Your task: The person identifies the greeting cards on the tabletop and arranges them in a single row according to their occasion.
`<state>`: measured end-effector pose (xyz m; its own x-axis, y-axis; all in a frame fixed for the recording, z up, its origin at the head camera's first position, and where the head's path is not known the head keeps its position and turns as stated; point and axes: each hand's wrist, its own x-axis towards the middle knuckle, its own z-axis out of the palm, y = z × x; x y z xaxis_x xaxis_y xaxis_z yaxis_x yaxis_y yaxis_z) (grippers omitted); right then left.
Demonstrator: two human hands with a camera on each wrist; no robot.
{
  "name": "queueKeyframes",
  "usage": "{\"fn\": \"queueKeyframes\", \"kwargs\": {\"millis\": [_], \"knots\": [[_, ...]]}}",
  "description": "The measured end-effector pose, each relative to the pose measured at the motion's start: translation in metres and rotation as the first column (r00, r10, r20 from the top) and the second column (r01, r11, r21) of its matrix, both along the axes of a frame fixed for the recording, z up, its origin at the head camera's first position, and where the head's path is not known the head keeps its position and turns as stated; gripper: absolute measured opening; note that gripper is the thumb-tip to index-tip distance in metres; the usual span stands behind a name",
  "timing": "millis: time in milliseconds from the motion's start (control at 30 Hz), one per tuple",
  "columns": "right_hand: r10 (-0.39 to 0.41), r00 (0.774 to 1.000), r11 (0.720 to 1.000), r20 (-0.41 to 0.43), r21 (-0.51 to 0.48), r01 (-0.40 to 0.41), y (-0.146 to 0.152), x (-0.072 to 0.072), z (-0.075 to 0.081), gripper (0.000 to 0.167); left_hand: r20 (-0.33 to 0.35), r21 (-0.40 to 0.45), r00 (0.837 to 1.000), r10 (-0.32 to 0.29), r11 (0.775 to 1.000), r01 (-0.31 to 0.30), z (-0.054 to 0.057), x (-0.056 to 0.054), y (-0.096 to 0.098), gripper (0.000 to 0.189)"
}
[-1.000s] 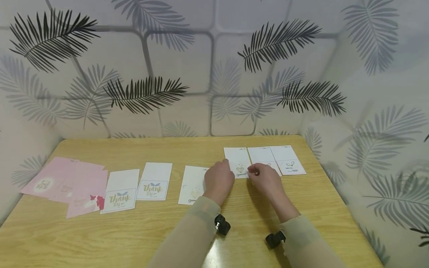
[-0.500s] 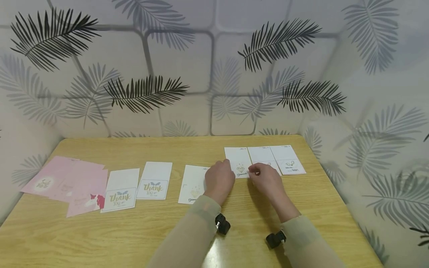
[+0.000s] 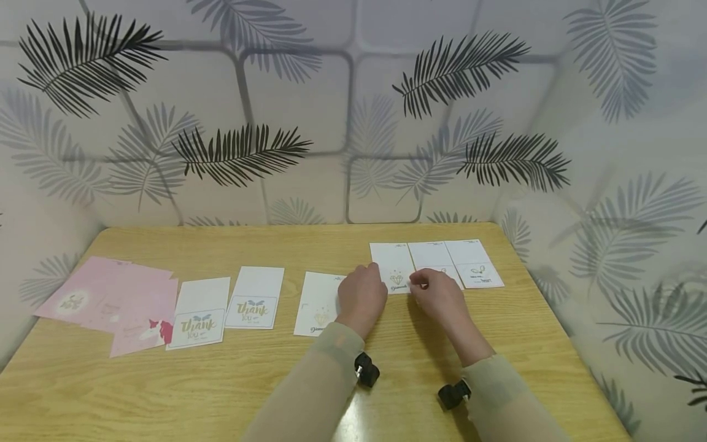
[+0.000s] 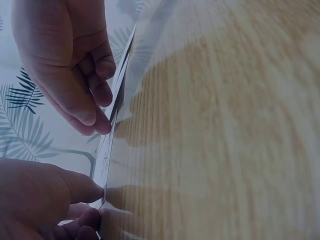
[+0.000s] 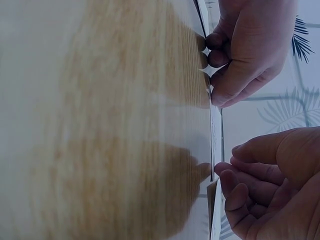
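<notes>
A white card printed with a gold diamond (image 3: 392, 264) lies flat toward the back right of the table. My left hand (image 3: 361, 294) touches its near left corner, fingers bent; the far side of that hand is hidden in the head view. At the near right corner, fingertips of my right hand (image 3: 440, 298) touch the card's edge, thumb apart from the index finger. In the left wrist view, the left hand (image 4: 40, 197) and the right hand (image 4: 70, 65) stand at the card's edge (image 4: 106, 155). Another white diamond card (image 3: 315, 304) is partly covered by my left hand.
Two white cards, a middle one (image 3: 431, 255) and a right-hand one (image 3: 474, 264), continue the row rightward. Two "Thank You" cards (image 3: 199, 313) and several overlapping pink cards (image 3: 118, 301) lie left. A leaf-patterned wall (image 3: 331, 190) borders the wooden table (image 3: 166, 393).
</notes>
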<state>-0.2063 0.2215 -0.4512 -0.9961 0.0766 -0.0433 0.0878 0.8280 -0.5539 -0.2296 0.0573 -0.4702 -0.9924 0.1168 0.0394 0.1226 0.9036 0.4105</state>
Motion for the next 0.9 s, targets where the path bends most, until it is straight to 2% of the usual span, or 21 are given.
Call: {"fn": "queueKeyframes", "kwargs": {"millis": [200,333,467,667,800,900], "knots": [[0.004,1.000,1.000,-0.006,-0.007,-0.004,0.000,0.000,-0.001,0.026,0.001,-0.006,1.000,-0.003,1.000,0.003,0.001,0.000,-0.001,0.023],[-0.015,1.000,0.998,-0.012,-0.055,0.014,-0.001,0.003,-0.001,0.026,-0.014,-0.003,1.000,-0.002,1.000,0.002,0.001,-0.001,-0.003,0.026],[-0.016,0.999,0.994,-0.027,-0.105,0.013,-0.001,0.010,0.001,0.026,-0.053,0.029,0.999,0.008,1.000,-0.006,0.007,0.001,-0.009,0.029],[-0.001,0.999,0.986,-0.039,-0.165,-0.006,-0.007,0.022,0.004,0.028,-0.072,0.101,0.997,0.023,0.995,-0.016,0.019,0.009,-0.026,0.036],[0.023,0.999,0.976,-0.032,-0.214,-0.029,-0.015,0.029,0.009,0.032,-0.062,0.156,0.997,0.052,0.987,-0.041,0.022,0.015,-0.043,0.040],[0.035,0.999,0.967,-0.023,-0.254,-0.040,-0.024,0.034,0.013,0.031,-0.060,0.168,0.996,0.071,0.984,-0.060,0.022,0.020,-0.057,0.041]]}}
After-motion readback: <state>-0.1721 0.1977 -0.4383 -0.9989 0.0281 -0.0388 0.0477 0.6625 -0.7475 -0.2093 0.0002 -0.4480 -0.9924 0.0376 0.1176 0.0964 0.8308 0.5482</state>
